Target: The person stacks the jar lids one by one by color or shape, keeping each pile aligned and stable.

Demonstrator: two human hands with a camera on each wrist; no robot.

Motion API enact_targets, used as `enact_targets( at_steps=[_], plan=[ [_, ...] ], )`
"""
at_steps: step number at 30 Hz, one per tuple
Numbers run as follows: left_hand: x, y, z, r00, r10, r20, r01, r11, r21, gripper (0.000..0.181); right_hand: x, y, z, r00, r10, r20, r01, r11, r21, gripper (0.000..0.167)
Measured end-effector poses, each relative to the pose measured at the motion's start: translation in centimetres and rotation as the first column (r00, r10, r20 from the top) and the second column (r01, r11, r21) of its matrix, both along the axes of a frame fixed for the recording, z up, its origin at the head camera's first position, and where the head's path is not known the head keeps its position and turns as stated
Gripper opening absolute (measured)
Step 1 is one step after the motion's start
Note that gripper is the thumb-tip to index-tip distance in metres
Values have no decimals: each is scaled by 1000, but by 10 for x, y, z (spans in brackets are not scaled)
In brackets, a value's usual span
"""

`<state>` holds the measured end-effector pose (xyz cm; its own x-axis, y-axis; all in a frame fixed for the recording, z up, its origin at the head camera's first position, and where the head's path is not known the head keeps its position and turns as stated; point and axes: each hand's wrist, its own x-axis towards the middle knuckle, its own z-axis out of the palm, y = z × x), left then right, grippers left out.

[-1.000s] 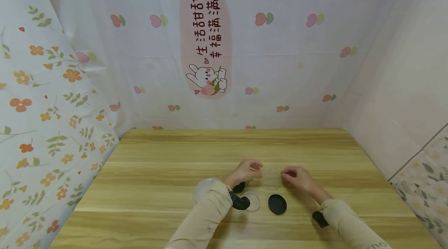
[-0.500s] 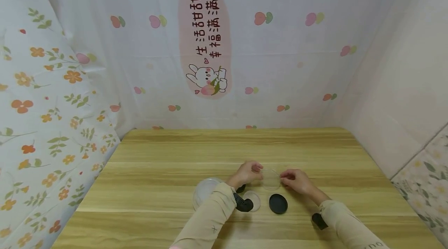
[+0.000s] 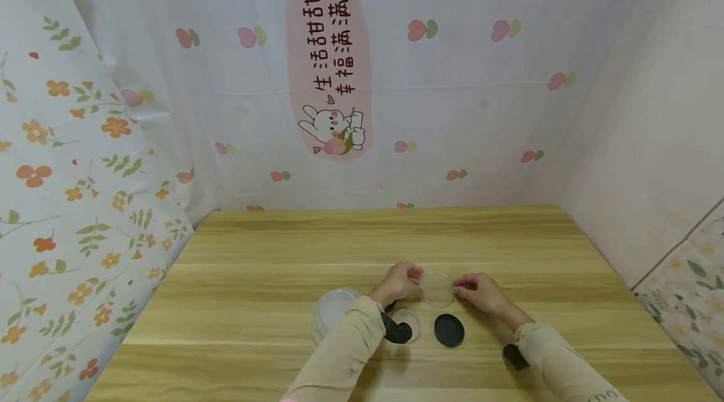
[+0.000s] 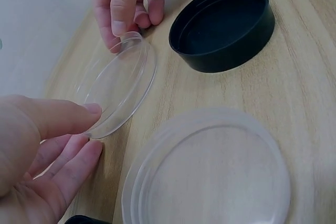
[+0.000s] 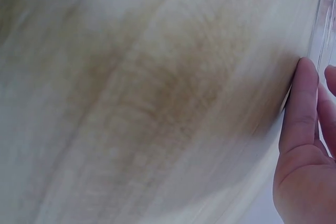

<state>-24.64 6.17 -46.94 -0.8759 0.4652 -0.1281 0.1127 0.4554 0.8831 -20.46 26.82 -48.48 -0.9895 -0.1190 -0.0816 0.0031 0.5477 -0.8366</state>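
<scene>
- Clear plastic in the head view: a round clear lid (image 3: 437, 291) sits between the two hands, low over or on the wooden table (image 3: 283, 239); which, I cannot tell. The left hand (image 3: 398, 282) and right hand (image 3: 481, 292) have its opposite edges. Just below it lies a black cap (image 3: 449, 330), hollow side up. Beside the cap is a milky lid (image 3: 415, 325), partly covered by a black wrist camera (image 3: 398, 331). A larger see-through tub (image 3: 334, 304) is partly hidden by the left sleeve (image 3: 345, 345). White printed cloth (image 3: 452, 113) hangs behind.
- Left wrist view: the left hand is partly closed, pinching the near rim, thumb above and fingers beneath. The right hand nips the far rim with thumb and fingertips. The cap and milky lid lie near, apart from each other.
- Right wrist view: the right hand's fingers meet the clear rim at the picture's edge; the wood is blurred.
</scene>
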Motion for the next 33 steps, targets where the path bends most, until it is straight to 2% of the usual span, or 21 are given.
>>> enact_targets(
  at_steps=[9,23,29,33],
  plan=[
    [2,1,0,1000,17,22,-17,1000,9,42,1,-2,1,1000,-15,11,15,1000,-6,21],
    [4,1,0,998,44,44,-46,998,42,43,2,-11,5,996,-77,53,79,996,-32,20],
    [2,1,1,998,48,33,-50,996,67,40,0,-13,11,996,-81,43,81,997,-13,21],
    [1,1,2,999,46,22,-48,995,92,40,-1,-14,14,997,-78,-1,78,997,24,21]
  ],
)
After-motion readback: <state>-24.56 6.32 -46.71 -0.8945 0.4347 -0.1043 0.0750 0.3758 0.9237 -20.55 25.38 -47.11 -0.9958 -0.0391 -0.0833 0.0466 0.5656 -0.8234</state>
